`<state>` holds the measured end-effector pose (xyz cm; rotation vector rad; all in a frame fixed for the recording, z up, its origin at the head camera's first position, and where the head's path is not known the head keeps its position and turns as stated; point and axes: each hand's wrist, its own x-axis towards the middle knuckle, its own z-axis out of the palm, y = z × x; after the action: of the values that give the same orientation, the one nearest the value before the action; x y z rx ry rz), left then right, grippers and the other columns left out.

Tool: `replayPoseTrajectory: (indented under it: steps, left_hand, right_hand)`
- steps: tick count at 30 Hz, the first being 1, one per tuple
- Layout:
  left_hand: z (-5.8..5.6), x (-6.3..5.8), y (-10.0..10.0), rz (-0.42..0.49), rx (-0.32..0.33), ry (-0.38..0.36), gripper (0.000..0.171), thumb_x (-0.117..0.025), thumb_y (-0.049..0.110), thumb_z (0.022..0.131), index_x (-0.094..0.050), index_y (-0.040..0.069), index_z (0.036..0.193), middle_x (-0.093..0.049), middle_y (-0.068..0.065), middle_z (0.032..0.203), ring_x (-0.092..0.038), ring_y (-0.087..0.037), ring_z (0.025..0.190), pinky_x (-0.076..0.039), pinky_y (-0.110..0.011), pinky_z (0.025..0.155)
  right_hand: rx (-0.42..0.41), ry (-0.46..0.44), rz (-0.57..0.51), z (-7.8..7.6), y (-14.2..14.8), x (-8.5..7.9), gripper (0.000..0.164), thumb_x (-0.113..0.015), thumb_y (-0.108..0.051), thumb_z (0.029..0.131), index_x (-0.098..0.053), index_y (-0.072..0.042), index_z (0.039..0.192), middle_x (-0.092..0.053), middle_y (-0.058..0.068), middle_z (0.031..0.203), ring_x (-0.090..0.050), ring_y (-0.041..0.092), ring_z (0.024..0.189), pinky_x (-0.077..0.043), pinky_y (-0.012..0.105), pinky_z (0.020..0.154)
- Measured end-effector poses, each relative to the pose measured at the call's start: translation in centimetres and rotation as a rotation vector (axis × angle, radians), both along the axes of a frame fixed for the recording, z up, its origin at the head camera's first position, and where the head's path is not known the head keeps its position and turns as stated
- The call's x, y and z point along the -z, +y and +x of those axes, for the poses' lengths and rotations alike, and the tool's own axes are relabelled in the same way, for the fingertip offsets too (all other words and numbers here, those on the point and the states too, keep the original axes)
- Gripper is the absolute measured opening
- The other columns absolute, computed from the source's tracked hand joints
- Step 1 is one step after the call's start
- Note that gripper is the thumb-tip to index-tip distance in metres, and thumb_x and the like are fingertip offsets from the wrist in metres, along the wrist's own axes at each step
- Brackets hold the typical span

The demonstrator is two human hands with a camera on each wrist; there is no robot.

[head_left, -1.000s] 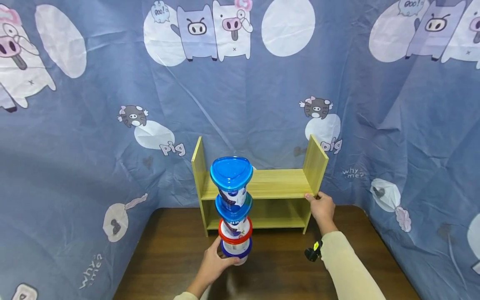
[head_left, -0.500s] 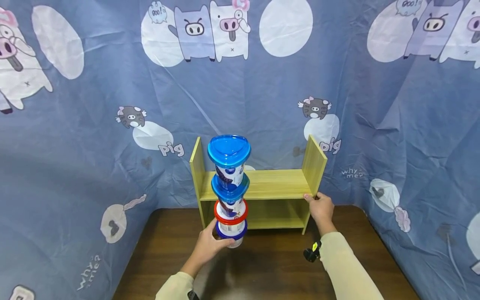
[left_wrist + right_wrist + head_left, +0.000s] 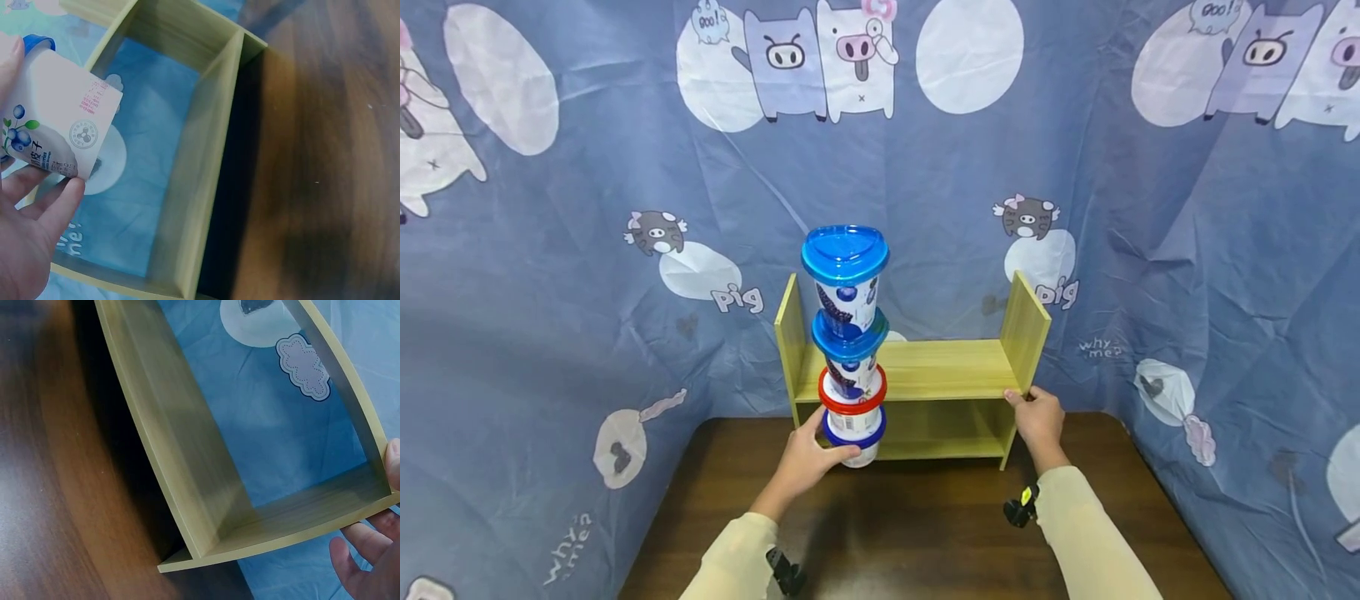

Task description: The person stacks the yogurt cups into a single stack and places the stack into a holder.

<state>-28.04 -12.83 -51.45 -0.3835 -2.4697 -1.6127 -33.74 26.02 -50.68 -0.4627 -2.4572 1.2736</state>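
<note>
My left hand (image 3: 803, 460) grips the lowest cup (image 3: 862, 452) of an upright stack of several lidded plastic cups, thumb in front and fingers round the side. That cup has a dark blue lid; above it come a red-lidded cup (image 3: 853, 394), a blue-lidded cup (image 3: 850, 367) and a top cup with a rounded-triangle blue lid (image 3: 846, 254). The left wrist view shows the white bottom cup (image 3: 65, 115) with blueberry print, held off the table before the shelf. My right hand (image 3: 1040, 423) holds the right side panel of the two-tier wooden shelf (image 3: 951, 367), thumb on the upper board's front edge.
The shelf stands on a brown wooden table (image 3: 940, 525) close to the back curtain. Blue cloth curtain (image 3: 925, 183) with cartoon pigs surrounds the table at the back and both sides. The shelf's side panels (image 3: 1030, 325) rise above its upper board.
My left hand has raised the cup stack and carried it forward and slightly left, so it now overlaps the shelf's left part. My right hand stays on the shelf.
</note>
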Motion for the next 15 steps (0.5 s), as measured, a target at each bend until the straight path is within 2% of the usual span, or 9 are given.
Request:
replayPoseTrajectory:
  steps: [8, 15]
  left_hand:
    - [-1.2, -1.8, 0.3, -0.017, 0.013, 0.008, 0.087, -0.091, 0.039, 0.074, -0.051, 0.014, 0.147, -0.065, -0.007, 0.132, -0.059, -0.029, 0.123, -0.042, -0.057, 0.108]
    - [-2.1, -3.2, 0.6, -0.043, 0.018, 0.003, 0.087, -0.089, 0.042, 0.076, -0.049, 0.014, 0.148, -0.065, -0.007, 0.133, -0.060, -0.029, 0.123, -0.042, -0.056, 0.107]
  right_hand:
    - [-0.012, -0.001, -0.005, 0.1, 0.0, -0.2, 0.034, -0.072, -0.033, 0.095, -0.075, -0.001, 0.108, -0.073, 0.017, 0.094, -0.061, 0.031, 0.078, -0.049, 0.044, 0.067]
    - [-0.008, -0.002, -0.006, 0.0, -0.1, 0.0, 0.035, -0.072, -0.035, 0.095, -0.075, -0.002, 0.105, -0.072, 0.015, 0.088, -0.059, 0.029, 0.074, -0.047, 0.042, 0.065]
